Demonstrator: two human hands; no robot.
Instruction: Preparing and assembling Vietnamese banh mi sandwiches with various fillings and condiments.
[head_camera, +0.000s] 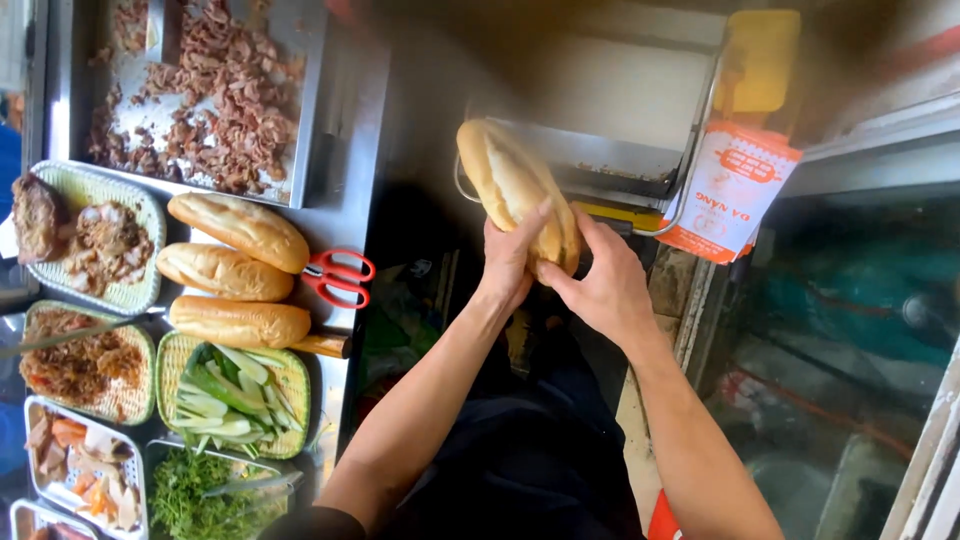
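Observation:
I hold a long crusty bread roll (510, 180) up in front of me, its upper end pointing away. My left hand (512, 258) grips its lower end from the left side. My right hand (598, 280) closes around the same end from the right, fingers wrapped under the roll. The roll shows a pale slit along its length. Both forearms reach up from the bottom of the view.
On the counter to the left lie three more rolls (238, 270), red-handled scissors (340, 276), a metal tray of chopped meat (205, 95), and baskets of cucumber strips (235, 392), herbs (205, 495) and other fillings. Orange-and-white paper bags (730, 190) hang at right by a glass case.

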